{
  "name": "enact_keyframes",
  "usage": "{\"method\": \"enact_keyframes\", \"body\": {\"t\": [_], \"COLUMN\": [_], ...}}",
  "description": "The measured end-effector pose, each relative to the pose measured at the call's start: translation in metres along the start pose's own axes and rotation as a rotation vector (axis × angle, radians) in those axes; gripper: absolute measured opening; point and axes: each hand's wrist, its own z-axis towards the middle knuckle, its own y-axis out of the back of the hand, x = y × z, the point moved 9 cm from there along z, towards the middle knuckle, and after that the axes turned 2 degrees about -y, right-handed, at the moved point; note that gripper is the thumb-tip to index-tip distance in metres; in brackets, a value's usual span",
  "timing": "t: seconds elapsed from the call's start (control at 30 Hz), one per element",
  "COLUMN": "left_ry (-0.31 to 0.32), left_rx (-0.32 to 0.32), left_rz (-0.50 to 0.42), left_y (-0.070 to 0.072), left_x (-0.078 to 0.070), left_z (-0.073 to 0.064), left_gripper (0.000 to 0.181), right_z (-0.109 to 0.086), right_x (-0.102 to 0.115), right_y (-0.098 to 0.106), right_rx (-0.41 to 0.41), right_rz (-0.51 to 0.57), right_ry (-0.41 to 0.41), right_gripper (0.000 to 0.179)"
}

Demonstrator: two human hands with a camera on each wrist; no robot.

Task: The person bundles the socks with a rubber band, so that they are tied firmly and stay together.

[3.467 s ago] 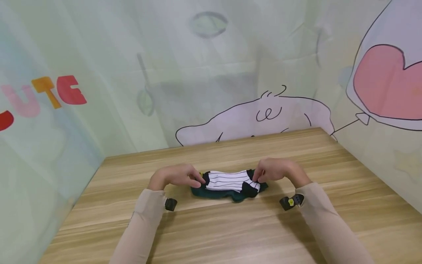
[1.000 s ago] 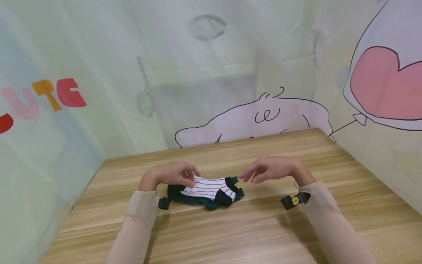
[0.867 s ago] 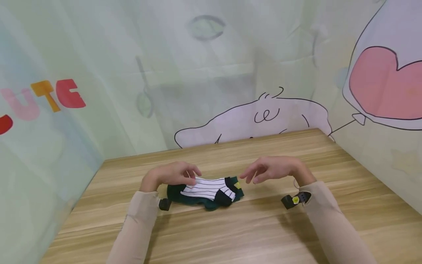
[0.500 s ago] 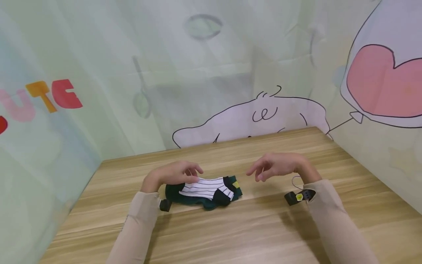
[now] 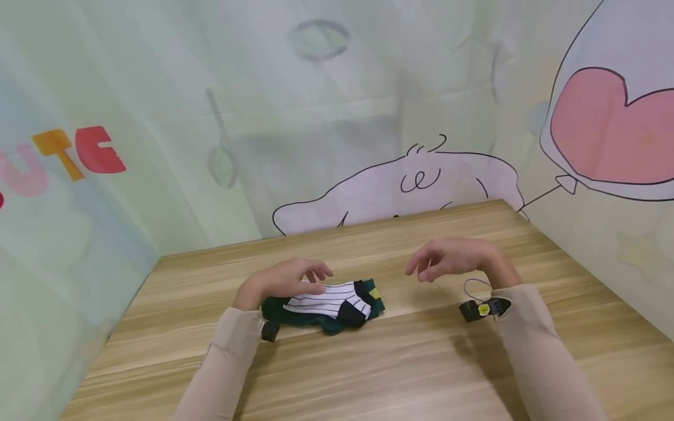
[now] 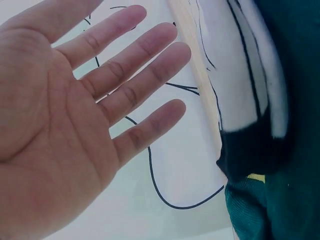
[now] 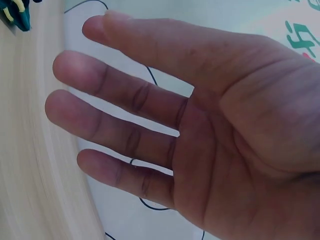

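A white sock (image 5: 322,299) with thin dark stripes and a black heel lies flat on top of a dark green sock (image 5: 330,327). A yellow patch shows at the right end of the pair. Over the left part of the white sock hovers my left hand (image 5: 289,278), fingers spread and relaxed; its palm (image 6: 65,120) shows nothing held, with the socks beside it in the left wrist view. To the right of the socks and apart from them, my right hand (image 5: 451,258) hangs above the table with loose fingers (image 7: 125,105) and nothing in it.
The socks lie on a wood-grain table (image 5: 379,374). A printed cloth backdrop (image 5: 316,117) with a cartoon animal and a balloon stands along its back and sides. A black strap device (image 5: 481,310) sits at my right wrist, another (image 5: 271,331) at my left.
Earlier both hands held the ends of the socks. The socks have since shifted left and been let go. My right hand has drawn away to the right and up; my left hand stays over them.
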Motion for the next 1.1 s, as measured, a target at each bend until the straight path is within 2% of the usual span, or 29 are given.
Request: {"method": "enact_keyframes", "body": {"t": [0.2,0.43,0.53,0.73,1.1], "left_ry": [0.047,0.014,0.027,0.038,0.057], "left_rx": [-0.005,0.035,0.047,0.072,0.069], "left_rz": [0.010,0.055,0.052,0.094,0.118], "left_y": [-0.003,-0.017,-0.023,-0.036,-0.039], "left_x": [-0.002,-0.015,-0.015,-0.018,-0.019], "left_z": [0.008,0.018,0.020,0.026,0.028], "left_gripper": [0.041,0.042,0.044,0.049,0.053], "right_z": [-0.005,-0.015,-0.015,-0.018,-0.029], "right_x": [-0.003,-0.009,-0.011,-0.017,-0.026], "right_y": [0.005,0.011,0.011,0.011,0.019], "right_rx": [-0.013,-0.026,-0.014,-0.023,-0.056], "right_rz": [-0.017,-0.017,-0.003,0.001,0.027], "right_ry": [-0.033,-0.027,-0.011,-0.030,-0.031], "right_gripper": [0.023,0.023,0.023,0.022,0.023]}}
